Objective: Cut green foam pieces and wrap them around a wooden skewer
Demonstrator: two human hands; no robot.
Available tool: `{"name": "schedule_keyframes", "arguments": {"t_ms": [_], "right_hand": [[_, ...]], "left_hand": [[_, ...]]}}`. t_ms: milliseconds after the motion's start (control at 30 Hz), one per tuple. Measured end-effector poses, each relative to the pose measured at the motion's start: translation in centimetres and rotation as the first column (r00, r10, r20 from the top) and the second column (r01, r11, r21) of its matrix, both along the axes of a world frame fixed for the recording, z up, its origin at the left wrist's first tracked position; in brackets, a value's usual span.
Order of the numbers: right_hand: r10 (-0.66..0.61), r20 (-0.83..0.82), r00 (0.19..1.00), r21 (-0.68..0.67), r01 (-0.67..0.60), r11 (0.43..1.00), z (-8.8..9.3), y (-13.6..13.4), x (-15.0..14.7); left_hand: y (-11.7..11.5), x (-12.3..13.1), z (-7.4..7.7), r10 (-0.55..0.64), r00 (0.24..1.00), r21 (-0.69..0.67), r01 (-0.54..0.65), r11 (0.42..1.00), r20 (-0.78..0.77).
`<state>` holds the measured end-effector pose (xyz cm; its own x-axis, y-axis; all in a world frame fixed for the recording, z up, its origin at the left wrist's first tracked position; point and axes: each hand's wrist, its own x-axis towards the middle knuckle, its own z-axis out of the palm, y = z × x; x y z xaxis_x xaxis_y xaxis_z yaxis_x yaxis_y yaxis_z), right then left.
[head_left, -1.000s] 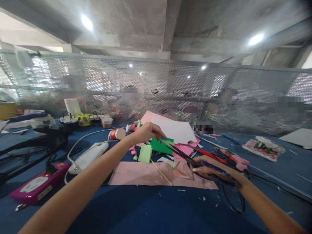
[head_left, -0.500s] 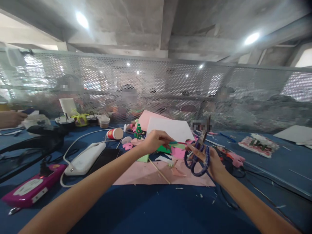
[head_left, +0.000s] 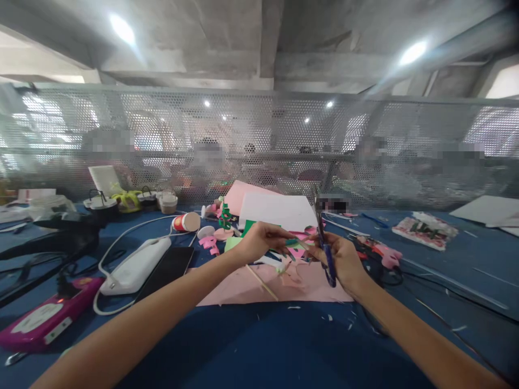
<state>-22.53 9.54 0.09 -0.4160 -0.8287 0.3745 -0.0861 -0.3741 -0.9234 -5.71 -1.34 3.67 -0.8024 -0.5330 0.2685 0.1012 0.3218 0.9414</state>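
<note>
My left hand [head_left: 261, 241] is closed, thumb and fingers pinched on a small green paper piece [head_left: 291, 242]. Close beside it, my right hand [head_left: 343, 262] grips scissors with blue-wrapped handles [head_left: 330, 265]. Their blades point upward, seen nearly edge-on. The right fingertips reach to the green piece, but whether they pinch it too is unclear. Below both hands lies a pink paper sheet [head_left: 227, 286] with paper scraps [head_left: 292, 275] and a thin wooden stick [head_left: 261, 282]. White paper [head_left: 275, 210] lies behind the hands.
At left are a white power bank [head_left: 138, 265] with a cable, a black phone [head_left: 168, 273] and a magenta power strip [head_left: 48, 319]. A red paper cup [head_left: 186, 222] lies on its side. Small bucket-like cups [head_left: 168, 202] stand near the perforated metal screen [head_left: 251, 129]. Cords run along the right.
The scissors have turned from showing both handle loops to nearly edge-on. My hands have drawn closer together around the green piece. A person's hand at far left has left view.
</note>
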Motion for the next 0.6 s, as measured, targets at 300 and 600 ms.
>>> {"name": "schedule_keyframes", "arguments": {"t_ms": [300, 600], "right_hand": [[-0.105, -0.173, 0.979, -0.097, 0.089, 0.991, 0.3, 0.1, -0.2], [-0.162, -0.223, 0.961, -0.138, 0.134, 0.981, 0.8, 0.5, 0.3]], "left_hand": [[0.0, 0.5, 1.1, -0.066, 0.996, 0.077, 0.061, 0.995, 0.061], [0.2, 0.7, 1.3, -0.056, 0.993, 0.043, 0.052, 0.998, 0.1]]}}
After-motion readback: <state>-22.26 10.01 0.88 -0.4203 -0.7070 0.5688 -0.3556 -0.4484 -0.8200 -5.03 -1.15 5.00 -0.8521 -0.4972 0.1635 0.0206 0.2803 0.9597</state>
